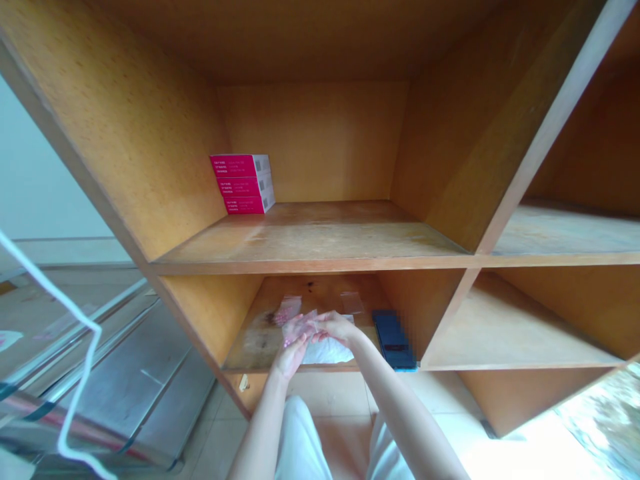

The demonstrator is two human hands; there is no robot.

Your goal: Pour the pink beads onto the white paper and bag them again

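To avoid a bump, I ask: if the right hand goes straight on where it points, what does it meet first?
Most likely the clear bag with pink pieces, right at the fingertips of the right hand; depth is unclear, and they may be touching.

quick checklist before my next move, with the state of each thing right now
1. Pinkish clear plastic bag held up by the left hand and right hand: ok, both are at it.
2. Its opening sealed: cannot tell, too small and partly covered by fingers.
3. White crumpled plastic packet in full view: not ok, the hands and forearms partly hide it.
4. Dark blue flat object apart from the hands: ok, it lies at the right of the lower compartment.
5. Stack of three magenta boxes upright on the upper shelf: ok.
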